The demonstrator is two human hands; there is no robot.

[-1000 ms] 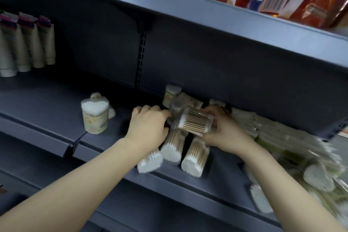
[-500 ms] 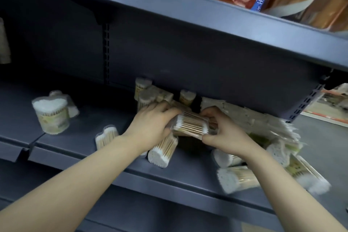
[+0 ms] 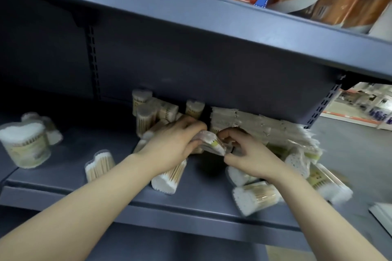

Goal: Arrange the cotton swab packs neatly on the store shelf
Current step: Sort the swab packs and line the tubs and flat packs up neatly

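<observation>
Cotton swab pack of clear plastic [image 3: 212,144], blurred, sits above the grey metal shelf [image 3: 127,203], pinched between left hand [image 3: 176,146] and right hand [image 3: 248,154]; it seems tilted. Other clear swab packs [image 3: 167,178] lie scattered around.

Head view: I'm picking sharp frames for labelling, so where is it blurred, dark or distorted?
Head view: motion blur smears the flat packs at right and the pack gripped by the left hand and right hand; the back panel under the upper shelf lies in deep shadow; wide-angle distortion bends the shelf edges.
</observation>
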